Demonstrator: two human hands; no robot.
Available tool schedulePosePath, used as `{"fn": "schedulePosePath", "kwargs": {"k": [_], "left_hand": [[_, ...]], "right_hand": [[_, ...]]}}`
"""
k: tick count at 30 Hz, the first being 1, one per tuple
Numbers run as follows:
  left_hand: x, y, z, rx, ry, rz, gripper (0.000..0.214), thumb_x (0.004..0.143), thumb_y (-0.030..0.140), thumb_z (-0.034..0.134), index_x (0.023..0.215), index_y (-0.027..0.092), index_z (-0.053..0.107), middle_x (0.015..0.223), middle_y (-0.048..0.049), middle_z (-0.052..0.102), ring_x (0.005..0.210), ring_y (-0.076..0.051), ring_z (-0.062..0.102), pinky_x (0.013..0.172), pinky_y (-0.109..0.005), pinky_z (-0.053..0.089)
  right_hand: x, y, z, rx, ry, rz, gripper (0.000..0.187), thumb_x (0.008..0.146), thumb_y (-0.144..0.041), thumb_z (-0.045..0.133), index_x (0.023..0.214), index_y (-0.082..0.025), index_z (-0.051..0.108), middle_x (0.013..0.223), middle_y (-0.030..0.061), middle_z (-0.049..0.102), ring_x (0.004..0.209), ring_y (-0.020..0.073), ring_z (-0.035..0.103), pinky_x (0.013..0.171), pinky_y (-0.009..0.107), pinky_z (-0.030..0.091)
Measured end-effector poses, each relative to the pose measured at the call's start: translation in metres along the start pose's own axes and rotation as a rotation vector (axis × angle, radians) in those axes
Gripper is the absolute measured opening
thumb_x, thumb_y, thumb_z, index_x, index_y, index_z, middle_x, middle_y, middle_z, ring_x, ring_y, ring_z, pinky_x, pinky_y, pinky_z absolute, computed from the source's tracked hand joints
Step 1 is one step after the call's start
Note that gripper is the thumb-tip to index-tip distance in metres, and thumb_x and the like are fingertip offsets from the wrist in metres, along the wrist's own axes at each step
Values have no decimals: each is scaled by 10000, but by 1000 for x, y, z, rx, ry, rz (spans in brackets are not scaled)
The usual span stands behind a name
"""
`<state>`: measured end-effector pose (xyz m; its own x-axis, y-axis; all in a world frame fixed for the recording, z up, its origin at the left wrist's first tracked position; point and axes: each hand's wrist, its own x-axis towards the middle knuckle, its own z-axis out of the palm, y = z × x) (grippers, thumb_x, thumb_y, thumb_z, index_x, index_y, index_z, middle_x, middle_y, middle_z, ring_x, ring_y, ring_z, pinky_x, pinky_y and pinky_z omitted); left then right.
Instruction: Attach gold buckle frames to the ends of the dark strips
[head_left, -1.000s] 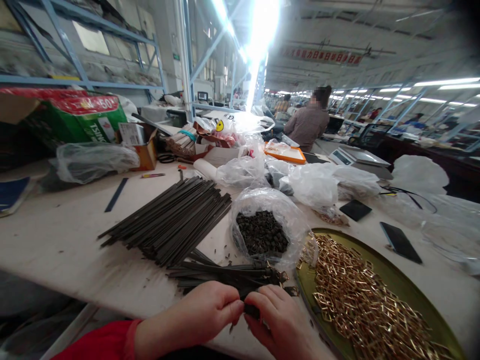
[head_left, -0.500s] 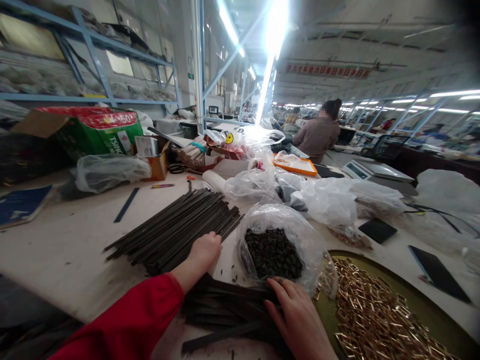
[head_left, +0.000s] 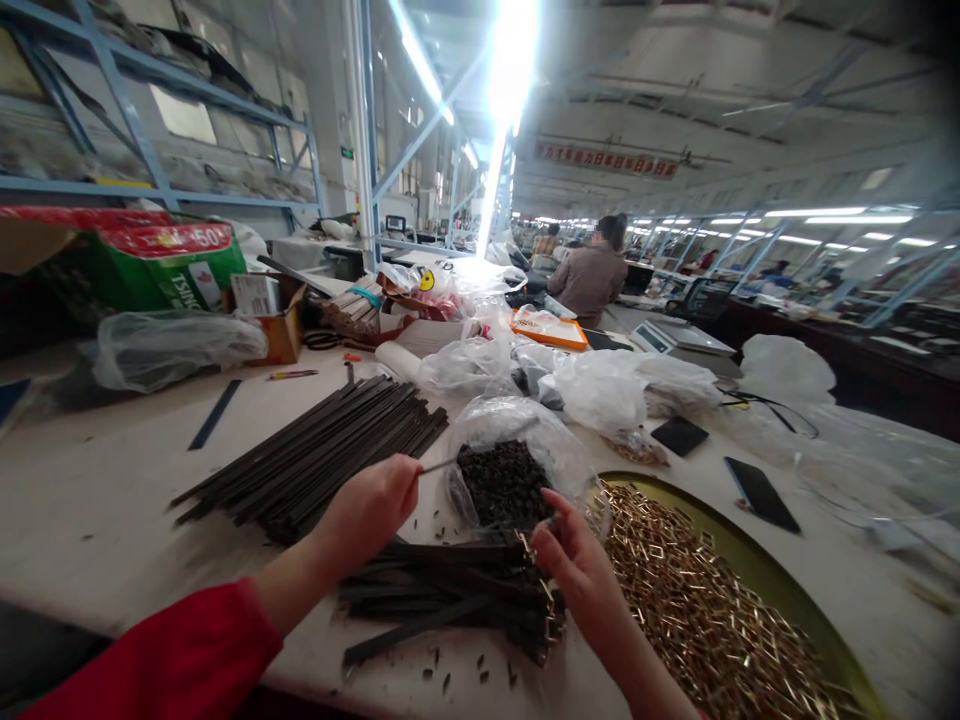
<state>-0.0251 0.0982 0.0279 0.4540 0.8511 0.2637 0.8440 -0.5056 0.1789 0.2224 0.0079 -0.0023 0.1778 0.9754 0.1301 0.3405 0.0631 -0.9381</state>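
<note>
My left hand (head_left: 382,495) is closed around a thin dark strip (head_left: 439,466), whose free end sticks out toward the bag. Beneath and beyond that hand lies a fanned pile of long dark strips (head_left: 322,450). My right hand (head_left: 574,555) hovers at the near edge of a clear plastic bag (head_left: 517,415) of small black pieces (head_left: 501,480). Its thumb and index finger are apart, with nothing visible between them. Just below, a second bundle of dark strips (head_left: 442,585) has gold metal loops (head_left: 553,610) at its right end.
A round tray (head_left: 840,640) heaped with gold rectangular loops (head_left: 697,580) stands at the right. Behind are white plastic bags (head_left: 600,385), a dark phone-like slab (head_left: 761,493), a scale (head_left: 675,345) and an orange tray (head_left: 551,335). Another person (head_left: 592,275) sits farther back.
My left hand has come off the strip pile with one strip in it. My right hand has lifted from the lower bundle, uncovering the gold loops. The view has swung right.
</note>
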Motion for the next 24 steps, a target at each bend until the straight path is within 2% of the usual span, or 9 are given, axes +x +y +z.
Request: {"fn": "schedulePosePath", "kwargs": {"k": [2, 4, 7, 10, 12, 14, 16, 20, 24], "left_hand": [[-22, 15, -7, -99, -80, 154, 214, 847, 157, 343, 866, 185, 555, 831, -61, 620, 823, -202, 590, 790, -303, 433], [-38, 29, -9, -283, -184, 148, 223, 829, 162, 356, 901, 184, 565, 839, -66, 630, 802, -207, 593, 756, -298, 431], [-46, 47, -4, -692, -416, -31, 225, 836, 250, 385, 967, 190, 559, 778, -30, 629, 693, -169, 579, 639, -249, 426], [-40, 55, 5, -1047, -622, -280, 296, 826, 394, 363, 899, 163, 532, 542, 44, 499, 406, -93, 391, 397, -200, 283], [-33, 55, 11, -1184, -624, -453, 346, 775, 471, 394, 871, 155, 499, 496, 73, 439, 339, -61, 280, 353, -191, 180], [-28, 52, 16, -1271, -585, -560, 396, 717, 523, 442, 867, 158, 481, 493, 79, 444, 322, -47, 266, 349, -186, 150], [-23, 48, 19, -1338, -558, -624, 427, 678, 546, 476, 865, 161, 479, 492, 81, 447, 318, -40, 265, 347, -181, 144], [-19, 41, 24, -1430, -554, -718, 409, 661, 523, 514, 856, 164, 485, 496, 86, 441, 319, -31, 257, 345, -172, 134], [-22, 38, 26, -1459, -579, -724, 400, 683, 510, 513, 867, 156, 493, 499, 81, 450, 329, -30, 269, 341, -170, 139]], "right_hand": [[4, -10, -3, 204, 6, 50, 490, 788, -527, 503, 1112, -167, 430, 587, -50, 474, 485, 101, 431, 473, 229, 379], [7, -15, 0, 276, 0, 74, 387, 762, -546, 534, 870, -179, 480, 503, -74, 413, 445, 80, 377, 434, 203, 324], [15, -13, 13, 220, -151, 109, 384, 777, -556, 497, 689, -188, 436, 469, -72, 411, 412, 70, 369, 409, 193, 305], [36, -1, 23, -135, -299, 37, 409, 895, -470, 273, 772, -168, 520, 528, -22, 531, 447, 101, 481, 442, 212, 377], [59, 9, 25, -379, -257, -45, 387, 919, -367, 246, 874, -159, 569, 682, 27, 617, 603, 130, 575, 559, 238, 437], [84, 18, 25, -507, -196, -85, 255, 888, -268, 361, 916, -164, 591, 863, 62, 633, 801, 160, 594, 710, 269, 438], [106, 27, 27, -585, -179, -91, 162, 827, -190, 462, 897, -170, 606, 943, 76, 619, 885, 186, 577, 781, 292, 408], [128, 42, 41, -717, -191, -84, 105, 756, -136, 541, 837, -170, 599, 843, 75, 615, 809, 207, 584, 725, 302, 395], [126, 43, 44, -738, -182, -94, 58, 748, -133, 539, 775, -174, 570, 767, 63, 593, 772, 202, 571, 693, 289, 375]]}}
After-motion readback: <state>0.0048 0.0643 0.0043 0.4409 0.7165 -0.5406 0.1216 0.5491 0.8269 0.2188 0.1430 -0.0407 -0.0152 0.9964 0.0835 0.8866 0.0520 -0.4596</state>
